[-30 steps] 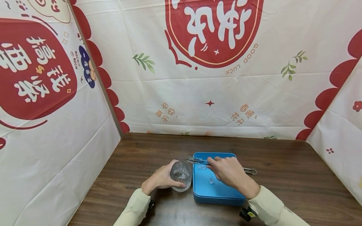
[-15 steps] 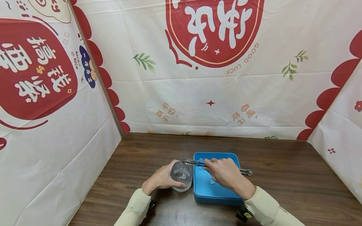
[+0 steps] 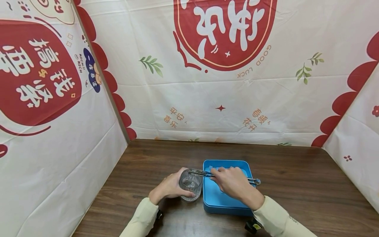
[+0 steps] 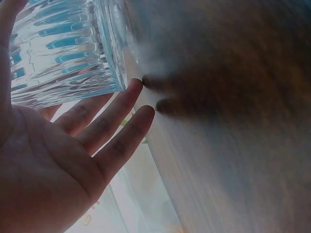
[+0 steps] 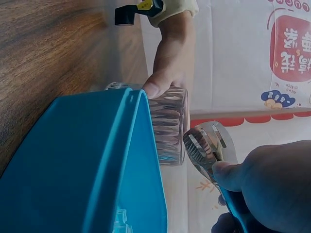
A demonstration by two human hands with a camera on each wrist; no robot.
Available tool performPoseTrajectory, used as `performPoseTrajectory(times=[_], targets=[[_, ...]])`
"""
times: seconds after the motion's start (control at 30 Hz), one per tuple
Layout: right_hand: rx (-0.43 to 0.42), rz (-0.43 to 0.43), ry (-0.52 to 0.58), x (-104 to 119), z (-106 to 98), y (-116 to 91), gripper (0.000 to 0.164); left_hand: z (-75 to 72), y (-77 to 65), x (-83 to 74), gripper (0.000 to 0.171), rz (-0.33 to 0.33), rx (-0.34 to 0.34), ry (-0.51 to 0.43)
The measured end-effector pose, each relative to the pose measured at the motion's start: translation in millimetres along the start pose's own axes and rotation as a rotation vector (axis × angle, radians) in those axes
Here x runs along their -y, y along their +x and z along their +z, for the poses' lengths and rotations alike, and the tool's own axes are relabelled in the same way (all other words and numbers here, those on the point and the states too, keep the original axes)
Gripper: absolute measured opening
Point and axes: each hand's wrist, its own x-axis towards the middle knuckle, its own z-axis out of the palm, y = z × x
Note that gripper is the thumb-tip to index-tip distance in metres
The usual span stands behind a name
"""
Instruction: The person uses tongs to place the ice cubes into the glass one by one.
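My left hand [image 3: 169, 187] holds a clear ribbed drinking glass [image 3: 191, 191] upright on the table, its thumb along the near side. In the left wrist view, some fingers [image 4: 127, 133] reach beside the glass's base. My right hand [image 3: 235, 183] grips metal serving tongs [image 3: 199, 173] around their middle. The tongs' ridged tips [image 5: 200, 148] stand over the glass's rim in the head view, close together in the right wrist view; I cannot tell whether they hold something. Clear ice-like cubes [image 5: 120, 221] lie in the blue box [image 3: 211, 200], partly hidden by my right hand.
The blue box stands just right of the glass on a brown wood-grain table [image 3: 284, 184]. Printed white cloth [image 3: 207, 95] hangs along the table's back and sides.
My right hand has moved left with the tongs, bringing their tips from beside the glass's far rim to over its opening. My left hand and the glass have stayed in place.
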Motion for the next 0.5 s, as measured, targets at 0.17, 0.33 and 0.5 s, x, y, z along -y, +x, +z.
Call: performPoseTrajectory(times=[0.17, 0.33, 0.5], targets=[[-0.004, -0.01, -0.017, 0.5, 1.8, -0.9, 0.018, 0.6, -0.1, 0.1, 0.092, -0.004, 0.004, 0.003], [-0.01, -0.012, -0.037, 0.1, 3.2, -2.0, 0.024, 0.9, 0.3, 0.4, 0.091, 0.003, 0.001, -0.001], [0.006, 0.002, -0.04, -0.2, 3.4, -2.9, 0.03, 1.1, 0.6, 0.6, 0.092, 0.004, -0.005, 0.004]])
